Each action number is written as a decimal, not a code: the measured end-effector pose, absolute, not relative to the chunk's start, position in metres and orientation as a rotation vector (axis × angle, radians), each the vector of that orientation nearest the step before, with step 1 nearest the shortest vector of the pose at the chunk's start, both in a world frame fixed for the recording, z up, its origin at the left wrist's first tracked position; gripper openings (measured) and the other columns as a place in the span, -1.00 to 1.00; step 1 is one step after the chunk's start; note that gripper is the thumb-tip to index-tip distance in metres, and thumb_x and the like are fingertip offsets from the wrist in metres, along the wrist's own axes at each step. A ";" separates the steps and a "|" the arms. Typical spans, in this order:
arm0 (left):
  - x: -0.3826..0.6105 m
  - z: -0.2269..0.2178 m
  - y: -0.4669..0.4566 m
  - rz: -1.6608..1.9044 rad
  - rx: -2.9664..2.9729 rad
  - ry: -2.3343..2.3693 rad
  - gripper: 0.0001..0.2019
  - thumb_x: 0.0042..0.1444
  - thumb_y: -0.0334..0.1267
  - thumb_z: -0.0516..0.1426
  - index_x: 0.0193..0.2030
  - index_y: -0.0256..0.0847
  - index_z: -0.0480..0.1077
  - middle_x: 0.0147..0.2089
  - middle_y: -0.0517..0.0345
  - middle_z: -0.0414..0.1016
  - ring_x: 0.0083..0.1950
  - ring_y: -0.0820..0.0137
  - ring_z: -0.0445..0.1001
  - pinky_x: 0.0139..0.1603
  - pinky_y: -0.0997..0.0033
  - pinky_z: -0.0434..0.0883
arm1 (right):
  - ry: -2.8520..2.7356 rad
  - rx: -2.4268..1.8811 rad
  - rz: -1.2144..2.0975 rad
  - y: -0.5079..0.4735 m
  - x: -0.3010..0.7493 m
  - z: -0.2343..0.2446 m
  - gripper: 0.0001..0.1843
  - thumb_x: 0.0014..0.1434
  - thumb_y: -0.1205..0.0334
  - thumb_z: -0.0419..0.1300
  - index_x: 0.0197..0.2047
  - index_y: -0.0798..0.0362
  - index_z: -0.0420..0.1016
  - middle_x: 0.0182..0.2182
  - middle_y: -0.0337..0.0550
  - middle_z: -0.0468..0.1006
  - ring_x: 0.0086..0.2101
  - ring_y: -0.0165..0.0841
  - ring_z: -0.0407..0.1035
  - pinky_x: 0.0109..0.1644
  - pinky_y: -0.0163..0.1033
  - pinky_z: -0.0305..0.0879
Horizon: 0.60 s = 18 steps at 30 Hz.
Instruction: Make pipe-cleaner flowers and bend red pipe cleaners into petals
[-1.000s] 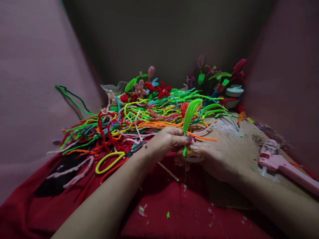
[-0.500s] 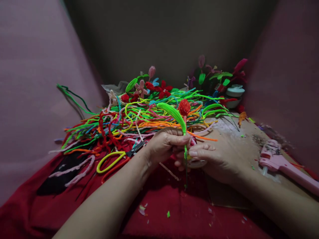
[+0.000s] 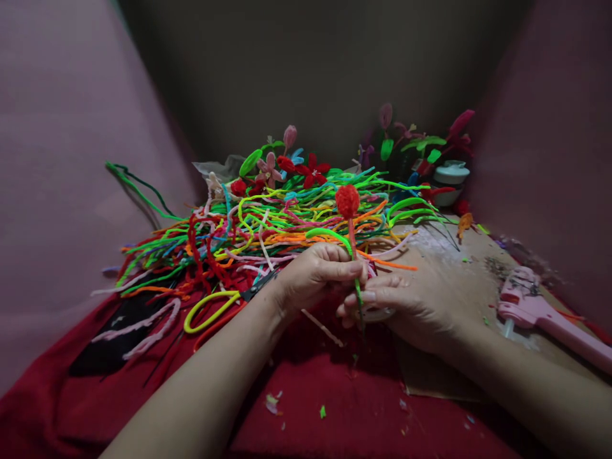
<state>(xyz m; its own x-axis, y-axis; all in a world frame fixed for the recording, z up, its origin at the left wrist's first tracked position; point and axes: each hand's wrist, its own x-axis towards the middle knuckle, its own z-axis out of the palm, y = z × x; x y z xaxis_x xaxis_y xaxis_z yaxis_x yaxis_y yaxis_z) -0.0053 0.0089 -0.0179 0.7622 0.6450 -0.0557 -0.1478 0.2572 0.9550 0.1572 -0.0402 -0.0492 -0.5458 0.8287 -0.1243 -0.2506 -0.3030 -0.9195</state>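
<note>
A fuzzy pipe cleaner flower stands upright between my hands, with a round red head (image 3: 348, 202) on a reddish stem. My left hand (image 3: 321, 271) is closed in a pinch round the stem, where a curved bright green leaf (image 3: 329, 234) meets it. Just below, the fingers of my right hand (image 3: 399, 303) close on the green lower stem (image 3: 358, 290). Partly hidden behind the right fingers is a round, pale spool-like thing (image 3: 377, 313). Scissors with a yellow and an orange-red handle (image 3: 210, 310) lie beside my left forearm.
A heap of coloured pipe cleaners (image 3: 287, 223) spreads behind my hands, with finished fuzzy flowers (image 3: 313, 171) at the back. On the right, a pink glue gun (image 3: 540, 309) rests on brown cardboard (image 3: 444, 268). A light-blue-lidded jar (image 3: 451, 178) stands behind. Scraps dot the red cloth (image 3: 306, 421).
The flower has turned in my fingers: the leaf now shows narrower and lower, and more of the reddish stem is visible. The red head has shifted slightly left.
</note>
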 end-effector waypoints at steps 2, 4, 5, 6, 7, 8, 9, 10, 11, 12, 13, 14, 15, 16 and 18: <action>-0.005 -0.017 0.008 0.568 1.168 0.478 -0.74 -0.13 -0.18 0.22 -0.50 -0.40 0.39 -0.68 0.27 0.17 -0.67 0.63 0.08 -0.63 0.55 0.02 | -1.197 -0.803 1.916 -0.040 0.157 -0.049 -0.79 -0.03 0.21 0.20 -0.39 0.15 0.61 -0.44 -0.08 0.59 -0.44 -0.39 0.43 -0.29 -0.29 0.27; -0.004 -0.017 0.007 0.579 1.146 0.463 -0.74 -0.15 -0.18 0.24 -0.52 -0.41 0.39 -0.68 0.27 0.18 -0.67 0.63 0.09 -0.63 0.55 0.02 | -1.201 -0.824 1.907 -0.040 0.156 -0.049 -0.77 -0.04 0.19 0.20 -0.40 0.16 0.61 -0.46 -0.07 0.59 -0.44 -0.38 0.43 -0.31 -0.29 0.26; -0.004 -0.017 0.007 0.586 1.138 0.458 -0.73 -0.16 -0.18 0.24 -0.52 -0.42 0.39 -0.68 0.26 0.19 -0.66 0.64 0.09 -0.63 0.56 0.01 | -1.205 -0.833 1.899 -0.040 0.156 -0.049 -0.77 -0.04 0.19 0.20 -0.41 0.17 0.61 -0.46 -0.06 0.60 -0.44 -0.37 0.43 -0.31 -0.28 0.26; -0.004 -0.017 0.007 0.591 1.132 0.457 -0.73 -0.16 -0.18 0.25 -0.52 -0.42 0.39 -0.68 0.26 0.20 -0.66 0.64 0.10 -0.63 0.56 0.01 | -1.207 -0.840 1.890 -0.040 0.156 -0.050 -0.77 -0.04 0.18 0.20 -0.42 0.16 0.61 -0.46 -0.07 0.59 -0.44 -0.37 0.43 -0.31 -0.28 0.26; -0.003 -0.017 0.007 0.595 1.127 0.461 -0.73 -0.16 -0.17 0.25 -0.51 -0.42 0.40 -0.67 0.25 0.21 -0.67 0.64 0.11 -0.64 0.56 0.01 | -1.203 -0.843 1.882 -0.040 0.156 -0.050 -0.77 -0.04 0.18 0.20 -0.43 0.15 0.61 -0.46 -0.08 0.59 -0.43 -0.36 0.43 -0.30 -0.27 0.26; -0.003 -0.017 0.006 0.597 1.122 0.471 -0.73 -0.15 -0.17 0.24 -0.49 -0.41 0.40 -0.66 0.24 0.24 -0.67 0.63 0.13 -0.64 0.57 0.02 | -1.191 -0.844 1.875 -0.039 0.156 -0.051 -0.79 -0.04 0.18 0.20 -0.43 0.13 0.61 -0.47 -0.09 0.59 -0.42 -0.35 0.43 -0.30 -0.26 0.26; -0.002 -0.018 0.007 0.597 1.120 0.485 -0.74 -0.13 -0.17 0.23 -0.46 -0.40 0.41 -0.64 0.23 0.27 -0.67 0.63 0.15 -0.64 0.57 0.04 | -1.173 -0.846 1.869 -0.038 0.156 -0.051 -0.80 -0.05 0.18 0.21 -0.43 0.11 0.61 -0.48 -0.11 0.58 -0.42 -0.34 0.43 -0.29 -0.25 0.26; -0.001 -0.018 0.007 0.599 1.121 0.499 -0.74 -0.11 -0.17 0.22 -0.42 -0.39 0.41 -0.62 0.22 0.30 -0.67 0.61 0.19 -0.64 0.57 0.08 | -1.153 -0.847 1.860 -0.038 0.157 -0.052 -0.82 -0.05 0.18 0.22 -0.43 0.08 0.60 -0.49 -0.13 0.57 -0.42 -0.34 0.43 -0.29 -0.24 0.26; -0.001 -0.019 0.007 0.607 1.123 0.506 -0.74 -0.09 -0.17 0.22 -0.38 -0.37 0.40 -0.60 0.22 0.31 -0.66 0.59 0.22 -0.63 0.56 0.11 | -1.142 -0.850 1.844 -0.037 0.157 -0.052 -0.83 -0.05 0.18 0.23 -0.43 0.06 0.60 -0.50 -0.15 0.56 -0.42 -0.33 0.42 -0.29 -0.23 0.26; 0.000 -0.019 0.007 0.623 1.129 0.512 -0.74 -0.08 -0.16 0.21 -0.34 -0.35 0.39 -0.58 0.23 0.32 -0.65 0.58 0.25 -0.62 0.56 0.14 | -1.148 -0.858 1.817 -0.037 0.158 -0.052 -0.84 -0.05 0.17 0.23 -0.43 0.04 0.60 -0.51 -0.16 0.55 -0.43 -0.33 0.40 -0.29 -0.22 0.25; 0.001 -0.020 0.008 0.648 1.140 0.518 -0.73 -0.06 -0.15 0.20 -0.30 -0.32 0.38 -0.56 0.25 0.32 -0.64 0.58 0.26 -0.61 0.55 0.16 | -1.172 -0.874 1.777 -0.036 0.158 -0.051 -0.84 -0.04 0.17 0.22 -0.44 0.03 0.60 -0.51 -0.17 0.53 -0.43 -0.34 0.37 -0.31 -0.23 0.23; 0.002 -0.021 0.008 0.672 1.157 0.529 -0.73 -0.04 -0.14 0.19 -0.28 -0.30 0.36 -0.56 0.27 0.30 -0.64 0.58 0.26 -0.60 0.55 0.17 | -1.209 -0.897 1.725 -0.036 0.159 -0.050 -0.85 -0.03 0.17 0.21 -0.45 0.03 0.59 -0.51 -0.17 0.51 -0.44 -0.35 0.34 -0.32 -0.24 0.20; 0.003 -0.022 0.008 0.692 1.182 0.546 -0.74 -0.02 -0.13 0.18 -0.29 -0.29 0.35 -0.57 0.29 0.29 -0.64 0.58 0.26 -0.60 0.56 0.17 | -1.252 -0.923 1.669 -0.036 0.159 -0.048 -0.84 -0.02 0.18 0.20 -0.48 0.03 0.58 -0.52 -0.18 0.49 -0.45 -0.36 0.31 -0.34 -0.25 0.17; 0.003 -0.022 0.008 0.706 1.217 0.569 -0.75 -0.01 -0.13 0.17 -0.32 -0.29 0.33 -0.58 0.29 0.28 -0.63 0.59 0.25 -0.59 0.56 0.16 | -1.295 -0.948 1.613 -0.037 0.159 -0.047 -0.84 -0.01 0.20 0.18 -0.51 0.04 0.56 -0.53 -0.19 0.47 -0.45 -0.38 0.27 -0.36 -0.26 0.14; 0.005 -0.022 0.008 0.721 1.307 0.639 -0.77 0.01 -0.14 0.16 -0.42 -0.31 0.31 -0.60 0.29 0.27 -0.63 0.60 0.23 -0.59 0.58 0.12 | -1.340 -0.984 1.523 -0.037 0.158 -0.044 -0.81 -0.01 0.22 0.16 -0.58 0.06 0.50 -0.56 -0.21 0.40 -0.47 -0.40 0.20 -0.38 -0.28 0.08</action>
<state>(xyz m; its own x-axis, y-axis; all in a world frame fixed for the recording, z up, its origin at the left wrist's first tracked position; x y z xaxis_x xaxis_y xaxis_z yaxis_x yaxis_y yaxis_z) 0.0049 0.0079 -0.0225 0.6295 0.7768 -0.0166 -0.1097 0.1100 0.9879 0.1581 -0.0367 -0.0437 -0.3210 0.9468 -0.0207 -0.1000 -0.0556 -0.9934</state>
